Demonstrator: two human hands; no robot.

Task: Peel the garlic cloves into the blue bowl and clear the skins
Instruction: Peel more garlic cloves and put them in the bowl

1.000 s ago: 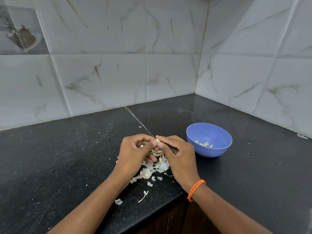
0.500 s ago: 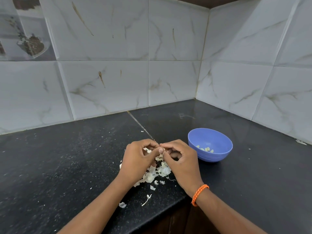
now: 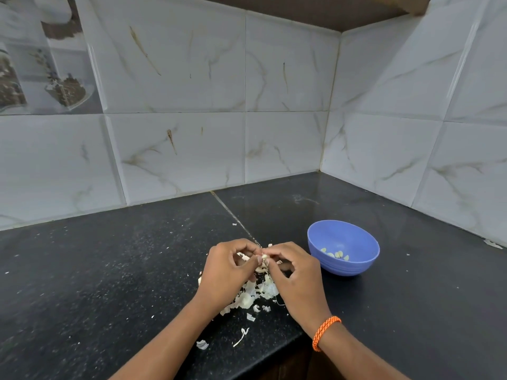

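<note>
Clove: a small pale garlic clove point(image 3: 264, 256) sits pinched between the fingertips of both hands, raised a little over the skins, likely so that peelings drop onto the heap rather than into the bowl.
Left hand: the left hand point(image 3: 229, 270) has its fingers curled in, thumb and forefinger nipping the clove's left side; wrist low, forearm coming in from the lower left.
Right hand: the right hand point(image 3: 295, 272) mirrors it, fingertips gripping the clove's right end, apparently working at the skin; an orange wristband point(image 3: 325, 333) rings the wrist.
Skins: a loose pile of skins point(image 3: 253, 296) lies directly beneath and just behind the hands, with stray flakes nearer the counter point(image 3: 109, 270) edge.
Bowl: the blue bowl point(image 3: 343, 270) stands just right of the right hand, within easy reach for dropping; a few peeled cloves point(image 3: 336, 254) lie inside.
</note>
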